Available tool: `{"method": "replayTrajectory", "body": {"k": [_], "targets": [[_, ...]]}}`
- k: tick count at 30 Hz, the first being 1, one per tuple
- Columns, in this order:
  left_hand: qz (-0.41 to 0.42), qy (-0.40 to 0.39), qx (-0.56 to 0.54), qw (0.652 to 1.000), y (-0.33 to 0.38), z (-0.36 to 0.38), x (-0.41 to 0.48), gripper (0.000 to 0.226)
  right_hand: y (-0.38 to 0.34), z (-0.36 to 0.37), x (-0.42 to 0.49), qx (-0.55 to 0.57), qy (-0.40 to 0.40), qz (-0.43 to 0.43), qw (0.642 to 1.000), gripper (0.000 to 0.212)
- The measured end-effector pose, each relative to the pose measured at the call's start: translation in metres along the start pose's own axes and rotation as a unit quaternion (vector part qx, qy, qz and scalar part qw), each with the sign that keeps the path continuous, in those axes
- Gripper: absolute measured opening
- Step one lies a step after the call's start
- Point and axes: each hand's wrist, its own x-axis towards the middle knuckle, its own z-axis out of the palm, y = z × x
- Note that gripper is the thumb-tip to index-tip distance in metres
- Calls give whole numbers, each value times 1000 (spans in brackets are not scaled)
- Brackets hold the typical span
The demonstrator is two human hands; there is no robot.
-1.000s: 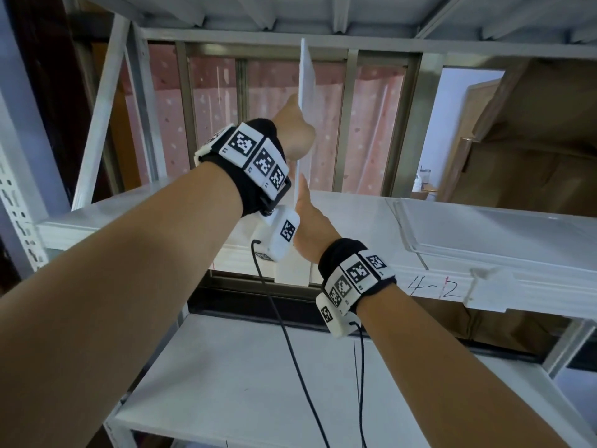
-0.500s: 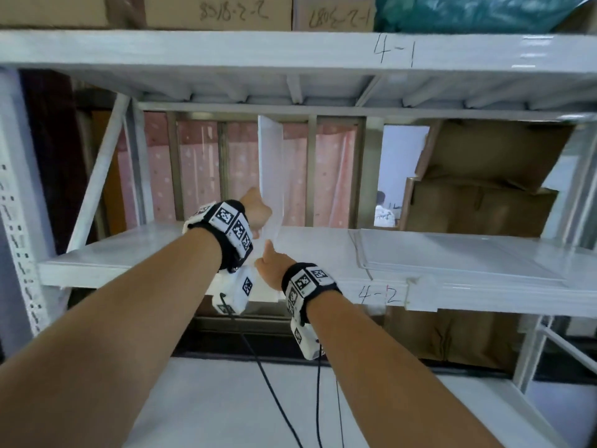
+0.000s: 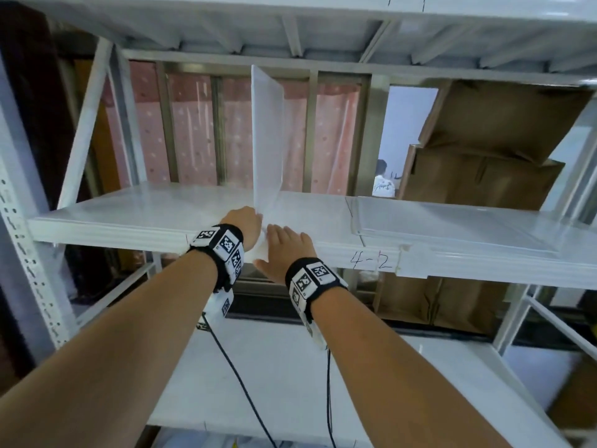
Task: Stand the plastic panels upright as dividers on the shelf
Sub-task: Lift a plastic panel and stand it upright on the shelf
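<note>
A translucent white plastic panel [image 3: 267, 137] stands upright on the white shelf [image 3: 135, 218], reaching up to the shelf above. My left hand [image 3: 244, 224] grips its lower front edge from the left. My right hand [image 3: 284, 250] lies flat with fingers spread against the panel's bottom corner at the shelf's front lip. A stack of flat plastic panels [image 3: 452, 221] lies on the same shelf to the right.
The shelf's front bears the handwritten label "4-2" [image 3: 371, 260]. Brown cardboard boxes [image 3: 484, 150] fill the back right. A lower white shelf [image 3: 290, 376] spreads beneath my arms. Perforated upright post [image 3: 29, 253] at left. A person [image 3: 384, 182] is seen far behind.
The panel stays upright while both hands have slid down it: the left from mid-height to its lower front edge, the right now flat at the bottom corner. My view has tilted.
</note>
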Motion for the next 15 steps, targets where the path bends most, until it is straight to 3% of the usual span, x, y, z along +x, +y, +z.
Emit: {"method": "replayTrajectory", "body": {"k": [3,6,8,12,15], "targets": [[35,-10,-4,999,-8,3,0,49,2,0,0,39,10,8,999,78],[73,-25,-88,993,-41,10,-3,54,4,2,-1,51,25,2,998,75],[57,-5,-110,992,-74,6,-2,53,5,3,-2,29,37,-8,999,71],[15,-28,80,996,-123,-2,12,57,-2,4,4,-7,46,2,999,63],[23,34,98,994,-125,9,11,58,-10,2,17,11,9,8,1000,69]]}}
